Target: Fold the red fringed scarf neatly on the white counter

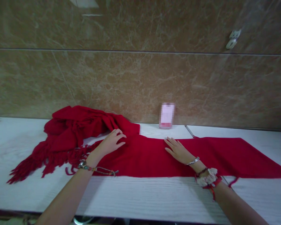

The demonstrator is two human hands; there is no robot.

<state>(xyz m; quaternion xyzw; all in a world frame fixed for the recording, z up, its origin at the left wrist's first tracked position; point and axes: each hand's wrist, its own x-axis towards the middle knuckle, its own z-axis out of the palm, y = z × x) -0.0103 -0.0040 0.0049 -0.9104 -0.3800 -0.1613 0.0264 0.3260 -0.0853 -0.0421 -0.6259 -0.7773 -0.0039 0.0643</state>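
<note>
Marble wall (140, 81), white bench (140, 197): red scarf (154, 156) lying part-flattened, left end bunched; left hand (111, 143) and right hand (178, 150) both spread flat on it; likely risk: fringe (21, 170) snagging bracelets (96, 168), cloth rucking

dim, even indoor light | soft shadows under arms | overall soft blur | edges warped

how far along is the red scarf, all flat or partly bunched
Roughly half. Done: the right stretch of the red scarf lies flat on the white table. In hand: the right hand lies flat on the smooth middle, the left hand rests where the folds begin. Left: the bunched end and its fringe lie crumpled at the left.
</note>
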